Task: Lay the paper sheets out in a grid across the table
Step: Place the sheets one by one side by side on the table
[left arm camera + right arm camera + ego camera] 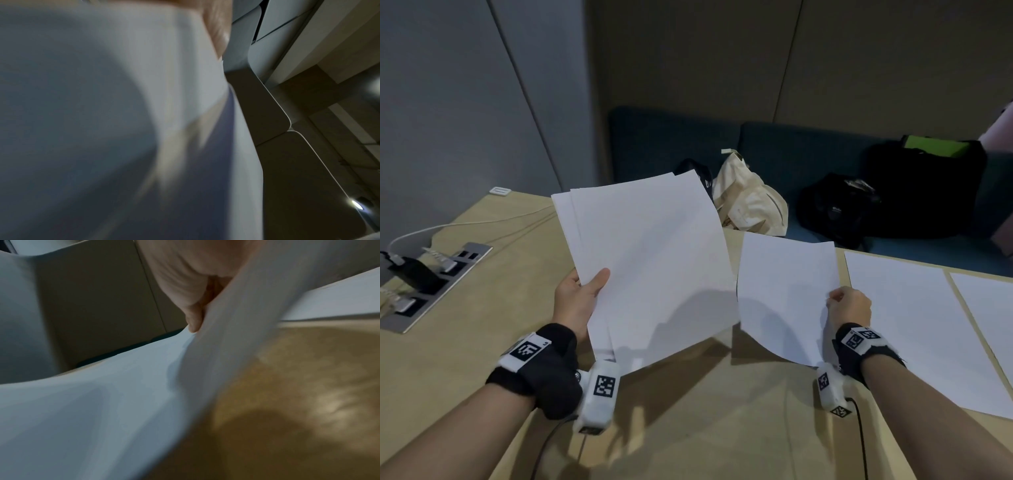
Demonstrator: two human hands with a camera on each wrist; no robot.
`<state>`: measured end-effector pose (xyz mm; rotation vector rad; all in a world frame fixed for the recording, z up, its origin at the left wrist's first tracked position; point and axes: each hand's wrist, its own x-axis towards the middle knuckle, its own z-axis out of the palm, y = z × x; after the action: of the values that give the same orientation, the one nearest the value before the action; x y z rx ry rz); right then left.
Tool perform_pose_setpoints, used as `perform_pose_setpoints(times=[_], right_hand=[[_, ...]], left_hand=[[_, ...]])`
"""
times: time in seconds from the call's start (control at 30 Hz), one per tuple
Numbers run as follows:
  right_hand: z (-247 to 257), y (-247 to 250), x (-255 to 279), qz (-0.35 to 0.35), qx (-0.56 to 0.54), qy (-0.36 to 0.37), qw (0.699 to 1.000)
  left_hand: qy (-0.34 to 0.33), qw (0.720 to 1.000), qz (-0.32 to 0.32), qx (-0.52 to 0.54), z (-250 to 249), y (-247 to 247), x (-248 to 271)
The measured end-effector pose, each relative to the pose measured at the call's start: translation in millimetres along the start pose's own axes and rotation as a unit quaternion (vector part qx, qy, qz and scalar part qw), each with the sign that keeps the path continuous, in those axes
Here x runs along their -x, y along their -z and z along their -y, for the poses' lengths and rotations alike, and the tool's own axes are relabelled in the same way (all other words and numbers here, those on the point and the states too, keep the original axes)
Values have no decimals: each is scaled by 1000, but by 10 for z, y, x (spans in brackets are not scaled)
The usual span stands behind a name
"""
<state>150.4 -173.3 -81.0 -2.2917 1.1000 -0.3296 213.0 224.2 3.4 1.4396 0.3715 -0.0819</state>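
My left hand (582, 294) holds a fanned stack of white paper sheets (650, 260) above the table, thumb on top at its left edge. In the left wrist view the stack (102, 81) is a blurred mass filling most of the frame. My right hand (847, 306) pinches the right edge of a single white sheet (784, 291), which curls in the air just over the table. The right wrist view shows that hand (191, 288) gripping the bent single sheet (102, 402). Two sheets lie flat at the right, one large (914, 325) and one at the frame's edge (989, 301).
The table (482, 342) is light wood. A recessed power strip (424, 284) with plugs and a white cable sits at the left. Behind the table a blue bench holds a cream tote bag (750, 202) and black bags (859, 205).
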Motion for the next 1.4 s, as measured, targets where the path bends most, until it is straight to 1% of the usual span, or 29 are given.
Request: perform_pose_setpoints(times=[0.07, 0.13, 0.2, 0.27, 0.37, 0.4, 0.47, 0.57, 0.67, 0.83, 1.07, 1.4], right_hand=[[-4, -12, 19, 2, 56, 3, 998], [15, -23, 71, -10, 118, 40, 992], [98, -29, 171, -1, 138, 83, 987], [208, -67, 311, 48, 155, 126, 979], [317, -178, 522, 172, 194, 144, 955], [326, -213, 566, 195, 210, 149, 946], [321, -223, 605, 217, 218, 151, 940], [264, -170, 563, 242, 207, 134, 939], [180, -113, 510, 250, 209, 121, 938], [150, -106, 519, 240, 202, 103, 944], [180, -107, 547, 231, 188, 95, 950], [121, -72, 519, 239, 193, 98, 946]], left_hand=[[1, 1000, 3, 13, -15, 18, -8], [7, 1000, 9, 20, -14, 25, -18], [13, 999, 16, 25, -8, 12, -15], [11, 999, 24, 22, 15, -18, -8], [7, 999, 34, 16, 51, -84, 28], [7, 999, 37, 16, 58, -108, 37], [12, 999, 44, 16, 74, -147, 51], [13, 998, 57, 11, 94, -184, 73], [10, 998, 61, 6, 112, -210, 94], [11, 998, 66, 5, 120, -202, 126], [15, 997, 72, 20, 117, -177, 109], [11, 996, 87, 27, 120, -187, 105]])
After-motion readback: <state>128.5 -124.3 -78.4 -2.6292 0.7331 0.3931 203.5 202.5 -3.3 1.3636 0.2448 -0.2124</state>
